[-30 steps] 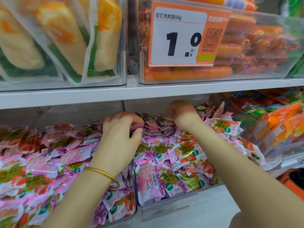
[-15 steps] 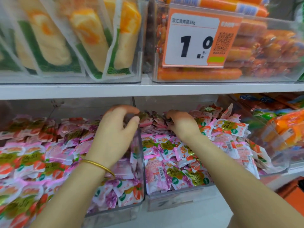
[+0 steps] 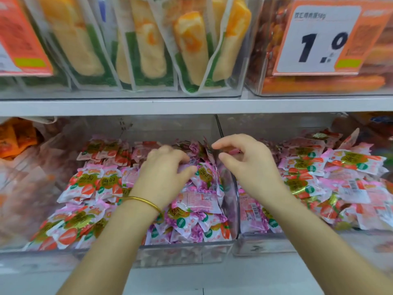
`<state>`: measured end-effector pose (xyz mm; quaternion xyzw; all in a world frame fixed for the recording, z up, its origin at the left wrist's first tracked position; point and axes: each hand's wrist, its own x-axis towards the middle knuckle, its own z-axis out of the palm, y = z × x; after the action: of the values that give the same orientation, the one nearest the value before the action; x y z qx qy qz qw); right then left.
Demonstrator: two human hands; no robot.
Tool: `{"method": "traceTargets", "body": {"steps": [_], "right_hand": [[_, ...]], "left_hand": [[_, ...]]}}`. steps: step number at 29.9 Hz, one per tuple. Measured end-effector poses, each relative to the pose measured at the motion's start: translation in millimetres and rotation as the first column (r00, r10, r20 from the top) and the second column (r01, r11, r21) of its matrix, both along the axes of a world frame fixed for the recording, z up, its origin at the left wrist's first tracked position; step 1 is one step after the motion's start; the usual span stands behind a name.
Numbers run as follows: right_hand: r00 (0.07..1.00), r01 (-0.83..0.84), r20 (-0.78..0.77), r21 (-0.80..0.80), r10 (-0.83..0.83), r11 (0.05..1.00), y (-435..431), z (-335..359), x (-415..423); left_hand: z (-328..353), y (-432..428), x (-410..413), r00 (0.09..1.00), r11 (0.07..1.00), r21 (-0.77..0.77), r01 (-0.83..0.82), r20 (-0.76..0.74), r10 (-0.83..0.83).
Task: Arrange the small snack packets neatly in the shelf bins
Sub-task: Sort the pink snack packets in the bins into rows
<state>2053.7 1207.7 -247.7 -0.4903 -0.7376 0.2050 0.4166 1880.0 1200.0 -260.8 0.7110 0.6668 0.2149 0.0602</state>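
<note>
Left hand (image 3: pixel 164 177) has dropped onto pink foil snack packets (image 3: pixel 197 201) beneath it, grip unclear; right hand (image 3: pixel 248 167), lifted alongside, fingers apart and empty: levelling the clear plastic bin (image 3: pixel 187 245) continues.

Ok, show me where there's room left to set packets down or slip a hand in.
To pass a hand: the gap between the upper shelf and the packets, at both bins' backs. To set down: the bare ledge before the bins. Crowded: the left packet bin, heaped to its front wall.
</note>
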Motion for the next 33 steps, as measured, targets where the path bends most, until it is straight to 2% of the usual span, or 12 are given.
{"method": "traceTargets", "body": {"steps": [2, 4, 9, 13, 16, 20, 25, 29, 33], "right_hand": [[1.000, 0.024, -0.010, 0.024, -0.024, 0.999, 2, -4, -3], [0.999, 0.032, -0.034, 0.027, -0.031, 0.999, 4, -5, -3], [0.998, 0.016, -0.057, 0.024, -0.015, 1.000, 6, -6, -1], [0.998, -0.011, -0.063, 0.026, 0.013, 1.000, 7, -7, 1], [0.996, -0.020, -0.091, 0.020, 0.022, 1.000, 8, -8, 1], [0.956, -0.080, -0.290, -0.101, 0.048, 0.992, 15, 2, 13], [1.000, -0.016, 0.003, -0.143, 0.016, 0.990, 20, 8, 44], [0.999, 0.048, 0.003, -0.156, -0.048, 0.987, 20, 6, 56], [0.999, 0.033, 0.020, -0.170, -0.030, 0.985, 17, 3, 57]], "left_hand": [[-4, -3, 10, 0.987, 0.990, -0.090, -0.105, -0.132, 0.092], [-7, -3, 15, 0.974, 0.978, -0.129, -0.167, -0.178, 0.143], [-3, -1, 21, 0.988, 0.981, -0.122, -0.152, -0.039, 0.148], [-1, -4, 24, 0.993, 0.987, -0.111, -0.114, 0.000, 0.115], [-2, -8, 24, 0.996, 0.991, -0.103, -0.083, -0.033, 0.080], [-4, -8, 31, 0.987, 0.986, -0.110, -0.121, -0.116, 0.109], [-4, 0, 31, 0.984, 0.985, -0.134, -0.112, -0.153, 0.091], [-4, 1, 30, 0.976, 0.992, -0.109, -0.067, -0.215, 0.042], [-6, 3, 28, 0.978, 0.996, -0.079, -0.042, -0.205, 0.025]]}}
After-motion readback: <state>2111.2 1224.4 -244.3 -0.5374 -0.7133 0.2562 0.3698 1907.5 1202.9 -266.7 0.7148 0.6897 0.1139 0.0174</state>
